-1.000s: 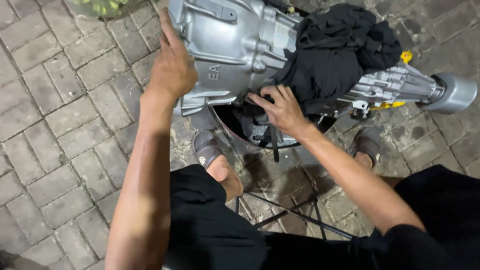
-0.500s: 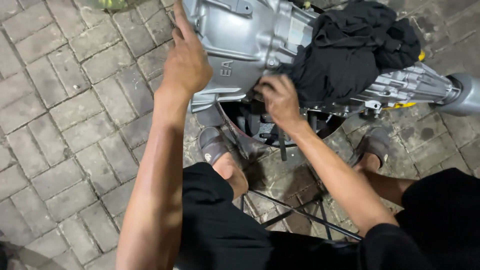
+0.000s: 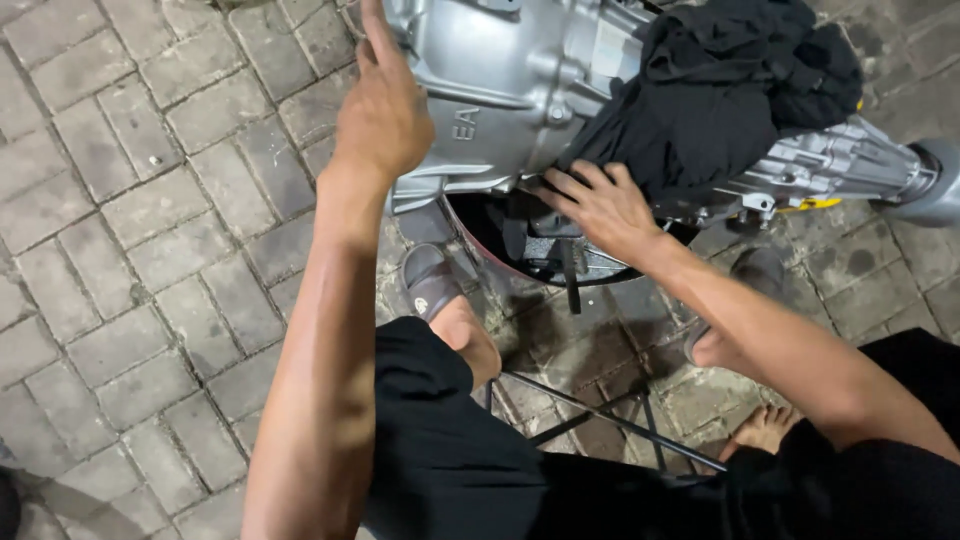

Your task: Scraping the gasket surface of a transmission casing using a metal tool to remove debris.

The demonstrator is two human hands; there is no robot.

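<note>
Head view: my left hand lies flat, fingers straight, on the bell end of the silver gearbox housing. My right hand is spread, palm down, on its lower edge, touching the black cloth draped over it. The housing sits over a dark round tub on the brick paving.

One gearbox, one black cloth, two hands, two sandals.
</note>
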